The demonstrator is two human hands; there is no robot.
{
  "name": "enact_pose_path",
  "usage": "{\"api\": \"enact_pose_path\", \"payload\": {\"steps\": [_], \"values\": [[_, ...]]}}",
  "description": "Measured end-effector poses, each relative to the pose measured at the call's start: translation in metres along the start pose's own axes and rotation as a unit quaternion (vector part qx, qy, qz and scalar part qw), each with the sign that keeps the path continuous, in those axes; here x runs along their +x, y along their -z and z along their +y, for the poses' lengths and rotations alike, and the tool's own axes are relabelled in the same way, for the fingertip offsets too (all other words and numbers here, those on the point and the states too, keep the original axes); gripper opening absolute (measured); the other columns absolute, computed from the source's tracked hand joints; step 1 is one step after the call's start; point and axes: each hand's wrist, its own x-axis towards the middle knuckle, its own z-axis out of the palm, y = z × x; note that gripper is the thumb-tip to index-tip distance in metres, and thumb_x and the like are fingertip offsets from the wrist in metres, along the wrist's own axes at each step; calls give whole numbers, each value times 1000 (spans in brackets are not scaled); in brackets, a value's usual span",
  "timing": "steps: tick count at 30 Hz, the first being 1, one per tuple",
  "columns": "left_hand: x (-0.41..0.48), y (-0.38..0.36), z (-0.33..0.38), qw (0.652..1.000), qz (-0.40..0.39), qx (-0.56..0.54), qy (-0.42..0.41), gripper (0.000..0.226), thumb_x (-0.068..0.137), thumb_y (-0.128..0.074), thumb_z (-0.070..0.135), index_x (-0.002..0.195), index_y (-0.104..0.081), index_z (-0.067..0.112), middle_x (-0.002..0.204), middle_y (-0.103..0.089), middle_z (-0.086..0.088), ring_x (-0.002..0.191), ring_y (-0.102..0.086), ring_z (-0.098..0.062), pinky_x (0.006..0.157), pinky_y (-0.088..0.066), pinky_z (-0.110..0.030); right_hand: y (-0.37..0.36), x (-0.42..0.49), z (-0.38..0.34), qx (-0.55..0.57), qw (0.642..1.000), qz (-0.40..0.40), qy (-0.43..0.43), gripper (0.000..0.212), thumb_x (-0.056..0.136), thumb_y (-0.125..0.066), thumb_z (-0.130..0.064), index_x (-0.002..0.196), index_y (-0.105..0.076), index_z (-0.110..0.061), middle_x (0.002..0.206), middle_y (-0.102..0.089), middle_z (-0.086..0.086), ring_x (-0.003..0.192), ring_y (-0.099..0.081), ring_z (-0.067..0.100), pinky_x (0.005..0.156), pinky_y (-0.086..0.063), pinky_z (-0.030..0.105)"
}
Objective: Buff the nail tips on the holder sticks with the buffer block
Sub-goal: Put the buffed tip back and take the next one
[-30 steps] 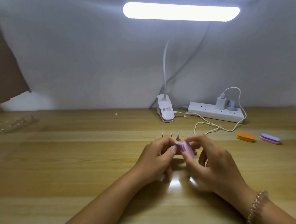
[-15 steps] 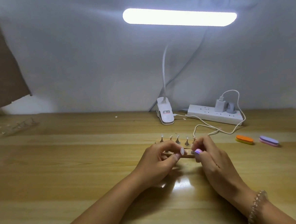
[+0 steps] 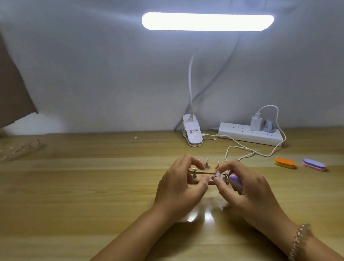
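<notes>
Pinching nail tip (image 3: 218, 175) w/ R hand (image 3: 250, 188) fingers, buffer block (image 3: 236, 182) in palm; L hand (image 3: 179, 184) gripping stand (image 3: 203, 173)

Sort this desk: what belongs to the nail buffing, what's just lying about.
In use: buffer block in the right hand, wooden holder held by the left hand, nail tips on sticks.
Lying about: orange buffer, spare purple buffer, power strip, lamp.

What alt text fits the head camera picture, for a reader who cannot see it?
Two hands work at a wooden holder of nail-tip sticks on a wooden table: the right hand holds a purple buffer block, the left hand curls over the holder. A lit lamp stands behind.
</notes>
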Motion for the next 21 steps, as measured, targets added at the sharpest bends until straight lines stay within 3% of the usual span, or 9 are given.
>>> {"api": "enact_pose_path", "payload": {"steps": [3,5,8,14,21], "values": [[4,5,-6,993,49,98,37,30,81,-70,36,102,-49,36,100,-50,22,85,-48,2,65,-37,-14,2,2,4,-6,999,6,-38,13,85,-72,-24,92,-62,-28,67,-59,-14,63,-57,3,54,-40,23],[7,8,-14,989,32,112,87,40,80,-73,39,110,-46,34,108,-49,21,97,-46,-2,76,-39,-18,2,3,5,-16,998,9,-55,12,86,-71,-24,94,-64,-29,68,-61,-11,62,-56,6,56,-44,30],[9,7,-19,983,-16,135,123,39,79,-71,41,106,-44,36,109,-52,19,105,-46,-9,90,-40,-28,1,4,7,-29,998,16,-59,10,86,-71,-25,92,-65,-30,61,-54,-12,57,-50,6,55,-39,29],[8,6,-19,981,-44,155,110,28,78,-67,39,98,-47,41,97,-52,21,99,-48,-8,84,-36,-28,1,3,8,-43,996,0,-72,11,86,-70,-28,94,-65,-33,67,-57,-17,64,-54,4,58,-41,27],[7,5,-16,985,-85,131,70,21,77,-69,35,90,-53,41,92,-52,14,94,-47,-9,78,-35,-26,-1,3,6,-70,993,-24,-88,15,86,-70,-30,99,-65,-36,82,-68,-10,76,-61,13,69,-50,37]]}}
